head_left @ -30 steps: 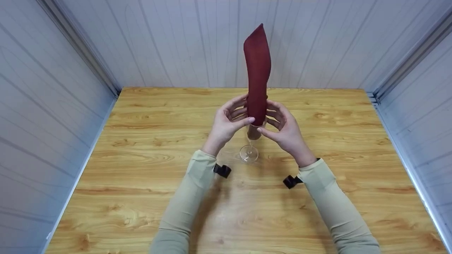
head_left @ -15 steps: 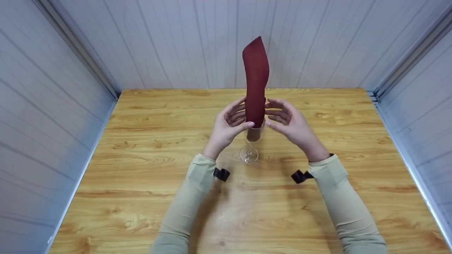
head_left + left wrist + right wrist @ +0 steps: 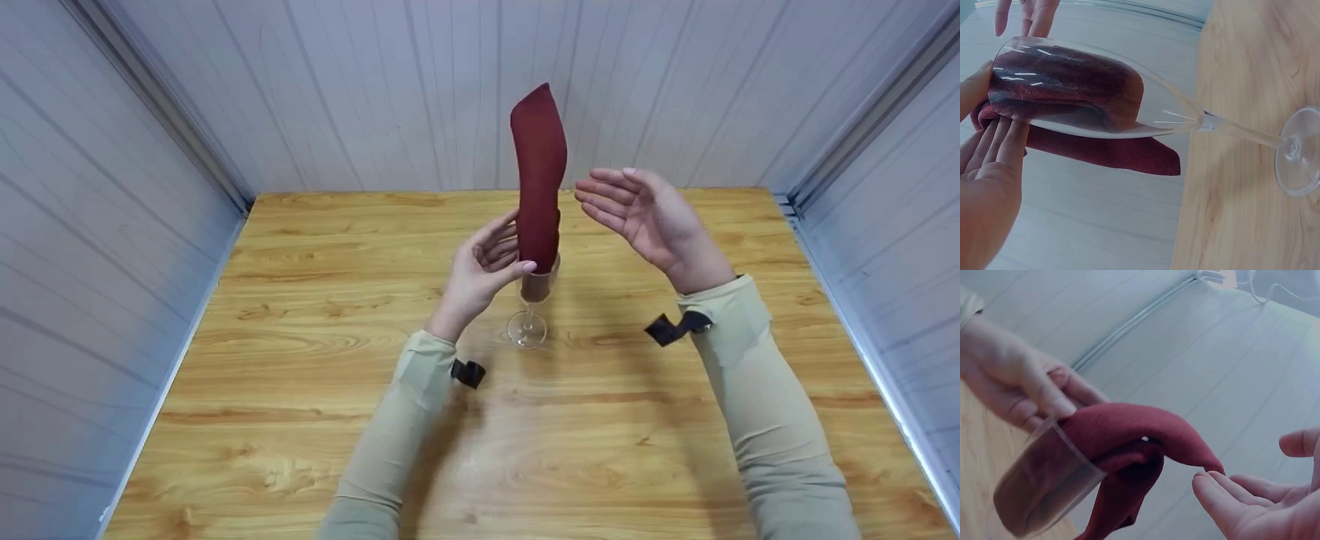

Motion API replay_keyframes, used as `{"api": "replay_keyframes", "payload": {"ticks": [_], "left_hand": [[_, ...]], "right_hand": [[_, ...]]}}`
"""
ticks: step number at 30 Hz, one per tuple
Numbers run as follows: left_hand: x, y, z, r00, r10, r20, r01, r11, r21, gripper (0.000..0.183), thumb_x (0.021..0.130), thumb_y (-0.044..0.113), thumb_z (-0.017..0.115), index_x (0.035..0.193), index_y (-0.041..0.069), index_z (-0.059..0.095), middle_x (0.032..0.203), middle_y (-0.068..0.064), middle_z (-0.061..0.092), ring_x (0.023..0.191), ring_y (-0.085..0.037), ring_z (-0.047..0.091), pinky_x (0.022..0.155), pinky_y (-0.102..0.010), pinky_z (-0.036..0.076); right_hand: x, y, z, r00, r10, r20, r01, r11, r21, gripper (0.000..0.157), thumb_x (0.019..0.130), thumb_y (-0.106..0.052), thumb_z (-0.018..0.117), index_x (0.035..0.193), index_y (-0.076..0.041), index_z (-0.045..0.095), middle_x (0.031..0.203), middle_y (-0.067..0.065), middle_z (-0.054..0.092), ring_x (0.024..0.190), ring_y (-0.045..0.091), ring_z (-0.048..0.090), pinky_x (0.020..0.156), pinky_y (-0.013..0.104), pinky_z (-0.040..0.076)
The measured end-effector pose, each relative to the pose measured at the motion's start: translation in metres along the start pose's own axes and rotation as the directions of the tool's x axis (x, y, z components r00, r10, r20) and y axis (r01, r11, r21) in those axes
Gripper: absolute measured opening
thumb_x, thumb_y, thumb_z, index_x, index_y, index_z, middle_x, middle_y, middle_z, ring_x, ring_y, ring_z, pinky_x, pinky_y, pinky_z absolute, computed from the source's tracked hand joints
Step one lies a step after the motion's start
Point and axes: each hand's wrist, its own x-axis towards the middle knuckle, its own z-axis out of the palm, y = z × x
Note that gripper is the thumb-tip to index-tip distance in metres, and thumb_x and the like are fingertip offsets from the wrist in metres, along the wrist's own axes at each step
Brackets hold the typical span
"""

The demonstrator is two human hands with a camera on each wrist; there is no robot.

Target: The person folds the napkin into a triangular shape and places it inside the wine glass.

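Note:
A dark red cloth napkin [image 3: 538,180], folded into a tall narrow shape, stands upright with its lower end inside a stemmed glass [image 3: 1171,109]. The glass's foot [image 3: 527,330] rests on the wooden table. My left hand [image 3: 480,270] holds the napkin right at the rim, thumb in front and fingers behind. In the left wrist view, a loose napkin tail [image 3: 1140,154] shows outside the bowl. My right hand [image 3: 660,225] is raised to the right of the napkin, its fingers extended and holding nothing. In the right wrist view its fingertips [image 3: 1204,481] overlap the napkin's tip.
The wood-grain table [image 3: 300,420] reaches back to a pale panelled wall [image 3: 360,97]. Similar side walls flank it. Black straps [image 3: 469,373] stick out from both wrists. A white cable [image 3: 1266,295] shows at the top of the right wrist view.
My right hand has let go of the napkin and moved up and to the right, its fingers straightening. The napkin sits lower in view; my left hand keeps its hold by the rim.

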Motion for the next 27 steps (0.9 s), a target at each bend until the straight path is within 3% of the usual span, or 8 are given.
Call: {"api": "replay_keyframes", "payload": {"ticks": [5,13,21,27], "left_hand": [[0.000,-0.002,-0.001,1.000,-0.002,-0.004,0.002,1.000,-0.009,0.070,0.078,-0.013,0.071,0.140,-0.002,0.044,0.128,-0.018,0.057,0.114,-0.029,0.057,0.099,-0.039,0.044],[-0.001,-0.003,-0.002,1.000,-0.010,-0.011,0.010,1.000,-0.001,0.068,0.079,-0.013,0.071,0.140,-0.003,0.043,0.128,-0.020,0.056,0.115,-0.029,0.057,0.100,-0.038,0.043],[0.000,-0.003,-0.003,1.000,-0.002,0.010,0.002,1.000,0.024,0.066,0.079,-0.010,0.072,0.139,-0.004,0.044,0.127,-0.018,0.057,0.115,-0.028,0.056,0.100,-0.038,0.043],[0.002,-0.003,-0.003,1.000,-0.010,0.022,0.009,0.999,0.036,0.065,0.079,-0.010,0.071,0.138,-0.005,0.045,0.127,-0.019,0.058,0.115,-0.028,0.057,0.100,-0.038,0.044]], "right_hand": [[0.010,-0.005,0.004,0.994,0.110,-0.012,-0.108,0.985,0.132,0.051,0.102,-0.020,0.042,0.140,0.014,0.032,0.141,0.034,0.036,0.128,0.041,0.041,0.103,0.043,0.038],[0.023,-0.001,0.010,0.977,0.211,-0.015,-0.206,0.963,0.173,0.059,0.101,-0.021,0.042,0.145,0.012,0.022,0.144,0.033,0.033,0.125,0.041,0.045,0.103,0.044,0.039],[0.033,0.008,0.012,0.977,0.212,-0.040,-0.202,0.964,0.173,0.055,0.103,-0.021,0.038,0.144,0.013,0.025,0.145,0.031,0.032,0.128,0.037,0.043,0.102,0.042,0.040],[0.039,0.012,0.014,0.978,0.210,0.002,-0.206,0.954,0.219,0.056,0.104,-0.027,0.033,0.145,0.011,0.025,0.145,0.028,0.035,0.128,0.035,0.044,0.103,0.041,0.038]]}}
